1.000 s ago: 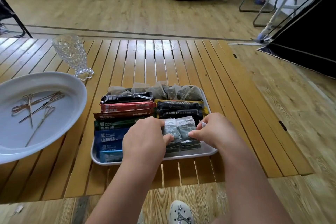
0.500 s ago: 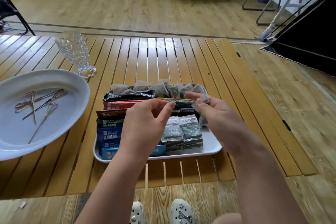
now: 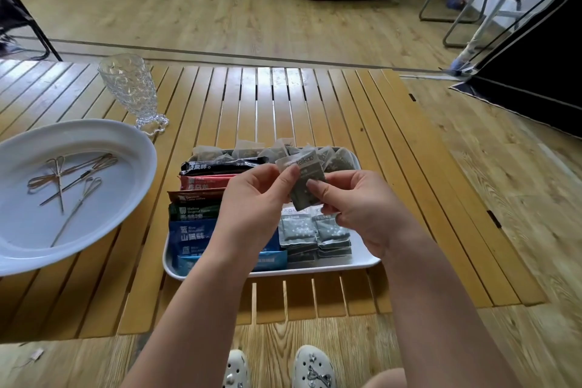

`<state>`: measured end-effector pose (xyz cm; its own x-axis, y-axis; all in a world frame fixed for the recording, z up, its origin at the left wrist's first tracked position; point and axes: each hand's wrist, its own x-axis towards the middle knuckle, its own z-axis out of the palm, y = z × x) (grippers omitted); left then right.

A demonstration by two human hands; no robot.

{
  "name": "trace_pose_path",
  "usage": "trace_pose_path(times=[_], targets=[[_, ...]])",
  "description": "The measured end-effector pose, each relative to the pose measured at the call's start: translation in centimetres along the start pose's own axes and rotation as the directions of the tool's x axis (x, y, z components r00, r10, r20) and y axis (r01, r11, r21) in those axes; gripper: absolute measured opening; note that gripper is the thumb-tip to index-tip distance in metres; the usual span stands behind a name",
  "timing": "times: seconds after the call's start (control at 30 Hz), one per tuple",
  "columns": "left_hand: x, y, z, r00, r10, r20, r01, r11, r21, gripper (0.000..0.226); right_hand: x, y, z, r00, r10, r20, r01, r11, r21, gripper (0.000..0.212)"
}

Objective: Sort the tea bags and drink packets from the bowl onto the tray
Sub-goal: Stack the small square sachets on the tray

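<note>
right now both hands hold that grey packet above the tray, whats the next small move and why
Probably lower the grey packet onto the two grey stacks at the tray's near right. Left hand and right hand pinch it just above them, and its print matches theirs.

The tray [image 3: 318,269] sits at the table's [image 3: 315,98] near edge, centre. On it, tea bags [image 3: 245,153] line the 12 o'clock rim; stick packets [image 3: 195,195] stack down the 9 o'clock side; sachet piles [image 3: 315,230] lie at 4 o'clock. Above the tray, both hands [image 3: 252,201] [image 3: 356,208] hold one sachet [image 3: 304,181]. The bowl [image 3: 132,148] lies at the tray's 9 o'clock, with picks [image 3: 63,179] in it. The glass [image 3: 129,88] stands at 11 o'clock, just behind the bowl.
</note>
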<state>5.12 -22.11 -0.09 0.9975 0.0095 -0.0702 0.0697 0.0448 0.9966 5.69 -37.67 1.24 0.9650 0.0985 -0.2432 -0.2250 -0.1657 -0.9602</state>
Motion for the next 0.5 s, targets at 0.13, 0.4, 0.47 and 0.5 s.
trace_pose_path(times=[0.13, 0.4, 0.47, 0.5], targets=[[0.07, 0.22, 0.23, 0.953, -0.302, -0.022, 0.292, 0.935, -0.199, 0.025, -0.03, 0.09, -0.36, 1.0, -0.019, 0.011, 0.019, 1.0, 0.003, 0.008], [-0.18, -0.43, 0.31, 0.998, 0.033, -0.047, -0.029, 0.997, 0.072, 0.015, -0.09, 0.23, -0.98, 0.991, 0.098, 0.089, -0.09, 0.992, -0.09, 0.011], [-0.21, -0.67, 0.37, 0.995, 0.097, -0.035, -0.088, 0.975, 0.206, 0.016, -0.25, 0.21, -0.94, 0.988, 0.121, 0.1, -0.107, 0.986, -0.129, 0.011], [-0.17, -0.62, 0.3, 0.998, 0.057, -0.025, -0.051, 0.98, 0.19, 0.016, -0.27, 0.22, -0.86, 0.989, 0.116, 0.09, -0.107, 0.989, -0.1, 0.01]])
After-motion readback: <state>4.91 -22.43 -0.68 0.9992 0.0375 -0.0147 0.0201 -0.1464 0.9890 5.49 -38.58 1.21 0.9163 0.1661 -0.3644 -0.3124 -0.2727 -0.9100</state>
